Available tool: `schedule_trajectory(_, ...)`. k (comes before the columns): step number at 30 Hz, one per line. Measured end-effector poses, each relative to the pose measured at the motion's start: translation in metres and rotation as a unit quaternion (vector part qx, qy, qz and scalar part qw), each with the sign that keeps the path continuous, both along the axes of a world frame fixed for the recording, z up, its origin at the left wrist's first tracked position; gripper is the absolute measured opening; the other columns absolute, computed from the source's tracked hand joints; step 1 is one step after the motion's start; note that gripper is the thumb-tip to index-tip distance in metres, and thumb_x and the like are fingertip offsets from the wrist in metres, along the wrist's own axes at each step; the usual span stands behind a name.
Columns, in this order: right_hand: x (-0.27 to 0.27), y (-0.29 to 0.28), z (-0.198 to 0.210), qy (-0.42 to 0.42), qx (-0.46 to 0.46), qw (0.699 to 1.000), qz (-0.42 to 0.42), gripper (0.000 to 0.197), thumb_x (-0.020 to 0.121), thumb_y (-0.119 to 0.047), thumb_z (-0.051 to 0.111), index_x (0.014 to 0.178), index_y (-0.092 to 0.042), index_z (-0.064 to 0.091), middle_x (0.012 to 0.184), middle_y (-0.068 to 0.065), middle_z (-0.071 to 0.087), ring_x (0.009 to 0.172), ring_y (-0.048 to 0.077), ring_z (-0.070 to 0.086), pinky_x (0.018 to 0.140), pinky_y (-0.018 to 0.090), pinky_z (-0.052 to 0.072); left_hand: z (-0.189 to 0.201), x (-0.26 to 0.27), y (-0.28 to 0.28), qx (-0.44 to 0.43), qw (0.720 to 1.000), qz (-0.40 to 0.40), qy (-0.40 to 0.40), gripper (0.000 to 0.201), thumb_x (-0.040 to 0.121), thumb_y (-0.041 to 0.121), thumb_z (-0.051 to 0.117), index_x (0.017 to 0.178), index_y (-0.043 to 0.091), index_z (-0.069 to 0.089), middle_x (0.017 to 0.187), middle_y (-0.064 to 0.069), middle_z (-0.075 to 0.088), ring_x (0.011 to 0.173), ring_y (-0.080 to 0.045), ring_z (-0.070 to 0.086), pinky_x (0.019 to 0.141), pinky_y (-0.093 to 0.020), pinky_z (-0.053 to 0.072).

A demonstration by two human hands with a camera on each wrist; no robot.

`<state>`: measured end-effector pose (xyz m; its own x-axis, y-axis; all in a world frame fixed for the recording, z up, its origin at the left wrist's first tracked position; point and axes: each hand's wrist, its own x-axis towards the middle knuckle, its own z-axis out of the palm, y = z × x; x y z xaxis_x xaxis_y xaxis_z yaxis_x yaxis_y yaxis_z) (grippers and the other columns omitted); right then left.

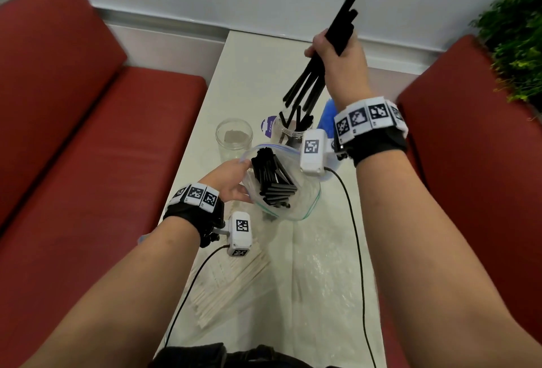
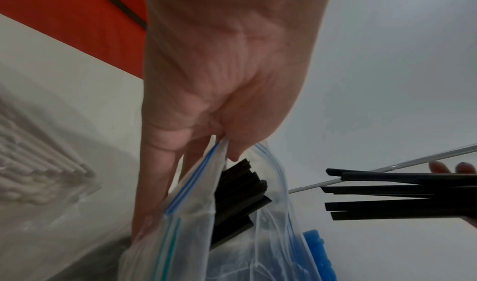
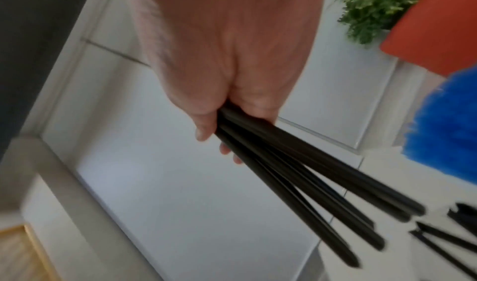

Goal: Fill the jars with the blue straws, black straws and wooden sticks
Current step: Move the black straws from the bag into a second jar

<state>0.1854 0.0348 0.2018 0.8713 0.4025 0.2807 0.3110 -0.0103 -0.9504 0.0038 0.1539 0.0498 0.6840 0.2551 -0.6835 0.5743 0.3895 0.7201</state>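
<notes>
The wooden sticks [image 1: 231, 282] are lying low on the left of the table [image 1: 246, 53], blurred under clear wrap, too many to count. My left hand [image 1: 231, 181] is pinching the rim of the zip bag [image 1: 296, 203], where more black straws [image 1: 272, 177] are sitting. I am seeing two jars: an empty jar [image 1: 233, 138] and a straw jar [image 1: 290, 133]. My right hand [image 1: 337, 56] is clenching a bundle [image 1: 308, 83] above it. The blue straws [image 1: 328, 115] are mostly hidden behind my wrist.
</notes>
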Motion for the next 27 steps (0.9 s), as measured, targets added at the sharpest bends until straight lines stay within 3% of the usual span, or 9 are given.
schedule_trajectory(2,0.009,0.011,-0.013,-0.005,0.001,1.000,-0.023,0.009,0.098,-0.019,0.059,0.094,-0.025,0.053,0.086,0.000,0.069,0.085,0.013,0.067,0.083,0.027,0.052,-0.001,0.002,0.003,-0.003,1.000,-0.004,-0.002,0.030,0.104,0.030,0.037,0.119,0.015,0.058,0.112,-0.020,0.068,0.079,-0.034,0.071,0.062,-0.045,0.060)
schedule_trajectory(7,0.024,0.029,-0.075,0.050,-0.061,0.995,-0.058,0.009,0.099,-0.014,0.058,0.096,-0.020,0.051,0.092,0.006,0.065,0.092,0.023,0.064,0.092,0.039,0.051,-0.002,0.009,0.007,0.000,1.000,-0.019,-0.002,0.029,0.105,0.030,0.035,0.112,0.017,0.060,0.093,-0.014,0.072,0.068,-0.030,0.072,0.059,-0.041,0.058)
schedule_trajectory(10,0.031,0.032,-0.111,0.098,-0.091,0.989,-0.059,0.009,0.098,-0.014,0.060,0.099,-0.019,0.052,0.096,0.006,0.065,0.092,0.021,0.062,0.090,0.039,0.052,-0.001,0.012,0.008,0.003,1.000,-0.031,-0.002,0.033,0.105,0.031,0.034,0.123,0.016,0.057,0.104,-0.016,0.069,0.075,-0.031,0.070,0.059,-0.039,0.058)
schedule_trajectory(13,0.033,0.031,-0.138,0.116,-0.114,0.984,-0.070,0.012,0.094,-0.011,0.064,0.102,-0.016,0.056,0.096,0.001,0.064,0.091,0.018,0.062,0.085,0.032,0.048,-0.002,0.016,0.008,0.001,0.999,-0.038,-0.002,0.034,0.106,0.032,0.035,0.127,0.014,0.055,0.117,-0.022,0.066,0.087,-0.036,0.067,0.070,-0.045,0.059)
schedule_trajectory(17,0.032,0.030,-0.152,0.129,-0.148,0.978,-0.076,0.022,0.086,-0.004,0.068,0.102,-0.015,0.057,0.099,0.004,0.065,0.094,0.021,0.064,0.094,0.039,0.054,-0.003,0.019,0.008,-0.001,0.999,-0.045,-0.001,0.035,0.106,0.032,0.035,0.127,0.014,0.055,0.118,-0.022,0.066,0.093,-0.037,0.067,0.073,-0.046,0.059)
schedule_trajectory(20,0.033,0.031,-0.146,0.096,-0.131,0.984,-0.071,0.032,0.085,-0.008,0.069,0.112,-0.018,0.055,0.103,0.000,0.064,0.096,0.016,0.063,0.088,0.029,0.053,-0.003,0.020,0.010,-0.002,0.999,-0.051,0.000,0.034,0.106,0.032,0.034,0.127,0.015,0.055,0.117,-0.019,0.067,0.096,-0.040,0.068,0.069,-0.044,0.059)
schedule_trajectory(23,0.034,0.031,-0.138,0.013,-0.113,0.991,-0.063,0.044,0.093,-0.012,0.060,0.135,-0.022,0.050,0.127,0.002,0.061,0.115,0.011,0.057,0.092,0.016,0.043,-0.003,0.021,0.011,-0.004,0.999,-0.051,0.003,0.033,0.106,0.032,0.034,0.127,0.016,0.055,0.117,-0.018,0.067,0.095,-0.039,0.068,0.067,-0.044,0.059)
schedule_trajectory(25,0.033,0.034,-0.141,-0.058,-0.202,0.977,-0.024,0.046,0.100,-0.010,0.047,0.146,-0.016,0.046,0.149,0.007,0.049,0.137,0.018,0.045,0.113,0.026,0.034,-0.003,0.021,0.011,-0.005,0.999,-0.050,0.004,0.033,0.106,0.031,0.034,0.126,0.016,0.056,0.114,-0.017,0.068,0.091,-0.036,0.069,0.065,-0.043,0.059)
schedule_trajectory(27,0.027,0.032,-0.151,-0.127,-0.411,0.901,0.052,0.045,0.105,-0.012,0.039,0.150,-0.013,0.042,0.163,0.013,0.029,0.152,0.025,0.022,0.125,0.043,0.014,-0.003,0.020,0.010,-0.003,0.999,-0.050,0.007,0.033,0.106,0.031,0.034,0.126,0.016,0.056,0.110,-0.015,0.069,0.088,-0.035,0.069,0.065,-0.043,0.059)
